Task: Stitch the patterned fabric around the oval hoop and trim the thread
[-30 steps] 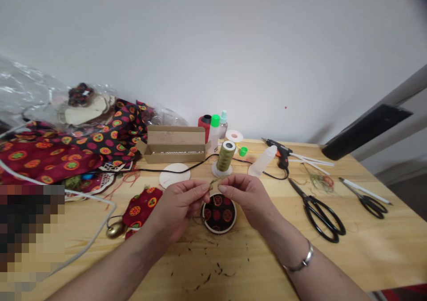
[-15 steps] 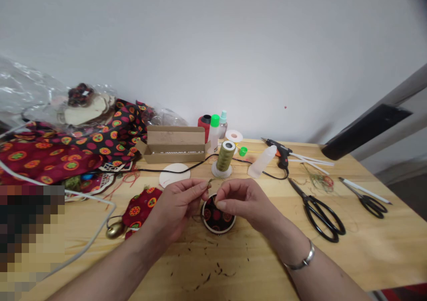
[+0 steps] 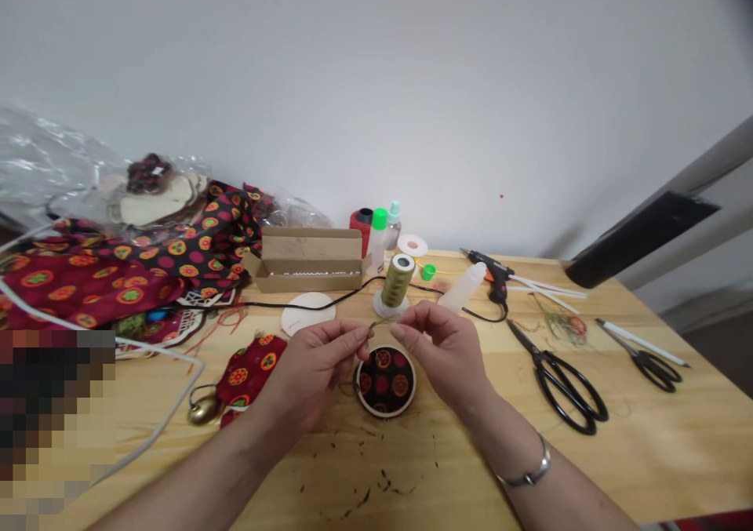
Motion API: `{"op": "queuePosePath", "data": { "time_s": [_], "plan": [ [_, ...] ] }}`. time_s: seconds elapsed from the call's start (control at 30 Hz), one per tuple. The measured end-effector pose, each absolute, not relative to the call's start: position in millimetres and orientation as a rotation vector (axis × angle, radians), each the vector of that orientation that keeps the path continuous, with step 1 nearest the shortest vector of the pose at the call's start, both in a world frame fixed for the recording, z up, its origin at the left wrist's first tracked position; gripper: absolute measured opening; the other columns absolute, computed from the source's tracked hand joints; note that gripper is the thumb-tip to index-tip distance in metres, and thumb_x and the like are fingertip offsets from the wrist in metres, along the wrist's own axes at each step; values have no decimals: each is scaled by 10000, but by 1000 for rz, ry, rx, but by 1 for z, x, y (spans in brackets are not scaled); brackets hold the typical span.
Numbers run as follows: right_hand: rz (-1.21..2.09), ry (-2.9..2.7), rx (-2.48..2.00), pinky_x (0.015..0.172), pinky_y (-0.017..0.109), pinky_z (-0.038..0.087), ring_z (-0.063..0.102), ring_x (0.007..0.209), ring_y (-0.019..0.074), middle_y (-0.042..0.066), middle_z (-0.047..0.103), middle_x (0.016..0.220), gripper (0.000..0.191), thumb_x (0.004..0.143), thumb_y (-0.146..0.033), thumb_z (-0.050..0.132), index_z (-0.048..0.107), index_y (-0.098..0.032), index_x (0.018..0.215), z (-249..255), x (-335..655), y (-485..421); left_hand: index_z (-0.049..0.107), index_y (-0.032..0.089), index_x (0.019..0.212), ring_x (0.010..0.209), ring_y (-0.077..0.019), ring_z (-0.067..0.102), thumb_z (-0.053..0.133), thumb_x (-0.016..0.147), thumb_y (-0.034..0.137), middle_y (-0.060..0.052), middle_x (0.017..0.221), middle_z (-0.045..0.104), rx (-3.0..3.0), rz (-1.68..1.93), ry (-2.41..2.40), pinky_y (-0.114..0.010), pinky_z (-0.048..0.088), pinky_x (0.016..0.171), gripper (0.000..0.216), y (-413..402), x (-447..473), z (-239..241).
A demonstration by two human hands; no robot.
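Between my two hands runs a short olive-green thread [image 3: 381, 322]. My left hand [image 3: 329, 350] pinches one part of it between thumb and forefinger. A little to the right, my right hand [image 3: 438, 347] is closed in a pinch at the other part, with a silver bracelet on the wrist. Just below them lies a round piece [image 3: 385, 382] covered in dark patterned fabric with a pale rim. Behind my fingers stands a spool of olive thread [image 3: 398, 284]. A dark red patterned fabric piece [image 3: 250, 370] and a brass bell [image 3: 205, 408] lie left of my left hand.
Large black-handled scissors [image 3: 568, 386], smaller scissors [image 3: 652, 366] and a glue gun [image 3: 491, 268] lie to the right. An open cardboard box [image 3: 311, 272], a white disc [image 3: 309, 311] and bottles stand or lie behind. Patterned fabric [image 3: 88, 280] is heaped left; a black cord crosses the table.
My right hand has moved up and slightly right from above the round piece, which is now more exposed. The thread now shows between both hands. My left hand keeps its pinch.
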State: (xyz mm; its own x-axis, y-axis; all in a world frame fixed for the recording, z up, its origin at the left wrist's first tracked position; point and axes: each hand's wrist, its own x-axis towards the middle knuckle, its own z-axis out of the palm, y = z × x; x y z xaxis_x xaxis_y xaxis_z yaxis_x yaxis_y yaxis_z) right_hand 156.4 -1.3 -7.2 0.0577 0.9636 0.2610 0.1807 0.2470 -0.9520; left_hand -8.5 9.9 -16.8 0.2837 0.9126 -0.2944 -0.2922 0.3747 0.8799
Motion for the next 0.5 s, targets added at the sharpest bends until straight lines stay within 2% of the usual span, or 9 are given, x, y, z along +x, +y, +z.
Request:
{"op": "queuePosePath", "data": {
  "time_s": [0.07, 0.13, 0.27, 0.5],
  "plan": [
    [578, -1567, -1139, 635, 283, 418, 513, 671, 140, 11, 573, 684, 34, 732, -182, 654, 622, -174, 738, -9, 156, -3, 644, 104, 616, 399, -4, 271, 709, 693, 283, 21, 543, 544, 798, 936, 938, -148, 160, 387, 205, 10, -8, -16],
    [296, -1724, -1076, 679, 306, 424, 527, 736, 158, 32, 591, 745, 53, 755, -143, 629, 631, -176, 796, -10, 156, -4, 638, 104, 615, 401, -6, 272, 714, 687, 278, 21, 545, 541, 785, 936, 934, -149, 162, 387, 203, 10, -8, -15],
    [-129, -1933, -1068, 699, 342, 392, 517, 747, 175, 48, 630, 770, 64, 790, -146, 608, 643, -185, 828, -13, 157, -6, 612, 105, 571, 386, -5, 246, 717, 680, 282, 42, 497, 495, 755, 925, 913, -150, 149, 379, 233, 9, -7, -13],
    [-301, -2000, -1164, 684, 340, 348, 481, 712, 170, 37, 621, 685, 67, 816, -185, 593, 657, -177, 799, -14, 160, -5, 614, 108, 562, 383, -5, 254, 725, 664, 294, 51, 477, 485, 766, 920, 913, -150, 155, 380, 239, 9, -7, -13]
  ]
}}
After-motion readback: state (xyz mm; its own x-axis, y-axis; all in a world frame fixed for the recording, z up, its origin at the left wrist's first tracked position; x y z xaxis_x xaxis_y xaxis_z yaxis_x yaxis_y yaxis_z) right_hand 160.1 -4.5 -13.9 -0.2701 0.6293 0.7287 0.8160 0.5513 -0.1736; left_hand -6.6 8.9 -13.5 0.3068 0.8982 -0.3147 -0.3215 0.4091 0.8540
